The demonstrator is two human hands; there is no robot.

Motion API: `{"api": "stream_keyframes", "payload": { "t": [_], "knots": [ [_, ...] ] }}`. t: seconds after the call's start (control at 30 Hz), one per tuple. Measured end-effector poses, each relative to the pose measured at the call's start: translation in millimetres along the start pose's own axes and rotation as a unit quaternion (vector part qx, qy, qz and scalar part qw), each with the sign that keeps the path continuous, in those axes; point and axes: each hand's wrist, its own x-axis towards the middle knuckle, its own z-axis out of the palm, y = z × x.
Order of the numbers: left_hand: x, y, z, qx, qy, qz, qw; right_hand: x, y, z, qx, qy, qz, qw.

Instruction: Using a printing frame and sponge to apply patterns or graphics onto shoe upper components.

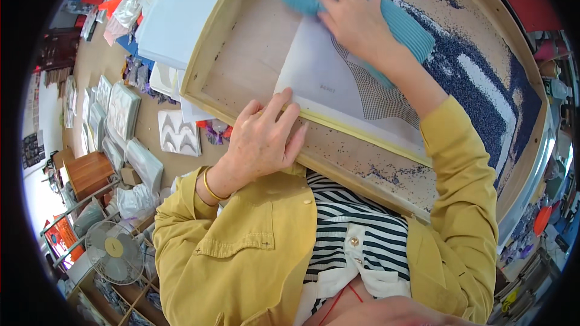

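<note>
My left hand [266, 134] rests on the near edge of a shallow wooden tray, its fingers bent but apart. Its fingertips touch the corner of a white sheet [314, 66] beside a yellow strip [368, 136] along the sheet's near edge. On the sheet, a curved pattern of small dark dots [377, 93] is partly covered by my right forearm. My right hand [356, 21], slightly blurred, lies spread on a teal ribbed cloth [411, 30] over the sheet's far part. What lies under the cloth is hidden.
The wooden tray [208, 42] holds many tiny dark blue grains [465, 54], thickest at the right. White sheets [181, 15] are stacked to its left. Wrapped packs [124, 105] and a fan [113, 252] stand on the left. Shelves with goods line the right.
</note>
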Motion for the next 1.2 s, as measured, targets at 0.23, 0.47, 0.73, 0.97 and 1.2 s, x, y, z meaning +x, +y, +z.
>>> {"api": "stream_keyframes", "payload": {
  "t": [0.23,0.47,0.73,0.97,1.2],
  "knots": [
    [4,-3,2,0.000,0.031,0.008,0.999,17,70,20,0.050,0.028,0.082,0.995],
    [5,-4,2,-0.015,0.012,-0.003,1.000,22,19,14,0.095,0.000,-0.019,0.995],
    [4,0,2,-0.017,0.023,0.000,1.000,6,82,20,0.035,0.033,0.082,0.995],
    [-1,-2,4,-0.022,0.022,-0.014,0.999,-62,79,-40,0.040,-0.088,0.239,0.966],
    [7,7,-5,0.036,-0.064,-0.037,0.997,-112,28,-61,0.204,-0.045,0.187,0.960]
  ]
}}
